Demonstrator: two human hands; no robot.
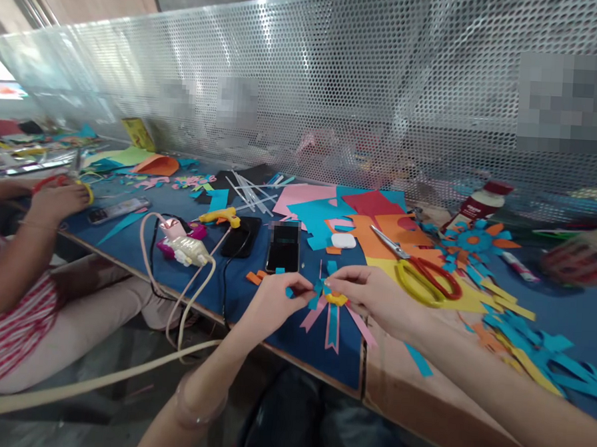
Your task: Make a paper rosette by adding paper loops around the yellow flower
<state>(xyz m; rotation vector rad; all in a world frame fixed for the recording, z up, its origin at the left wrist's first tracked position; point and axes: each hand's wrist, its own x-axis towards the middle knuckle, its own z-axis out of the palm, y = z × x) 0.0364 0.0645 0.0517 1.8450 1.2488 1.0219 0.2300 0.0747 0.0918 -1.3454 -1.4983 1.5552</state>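
A small paper rosette (335, 299) with a yellow centre, blue petals and pink-and-blue ribbon tails hangs over the blue table mat (293, 330) near its front edge. My right hand (375, 295) pinches the rosette at its centre from the right. My left hand (274, 302) is closed on a small blue paper piece (289, 292) just left of the rosette, touching its blue petals.
Red-and-yellow scissors (416, 270) lie on coloured paper sheets (359, 217) behind my hands. Two phones (283, 247), a yellow glue gun (221, 215), a glue bottle (480, 203) and paper flowers (475, 243) are about. Another person's hand (57, 197) rests at the left. A perforated metal screen (336, 85) stands behind.
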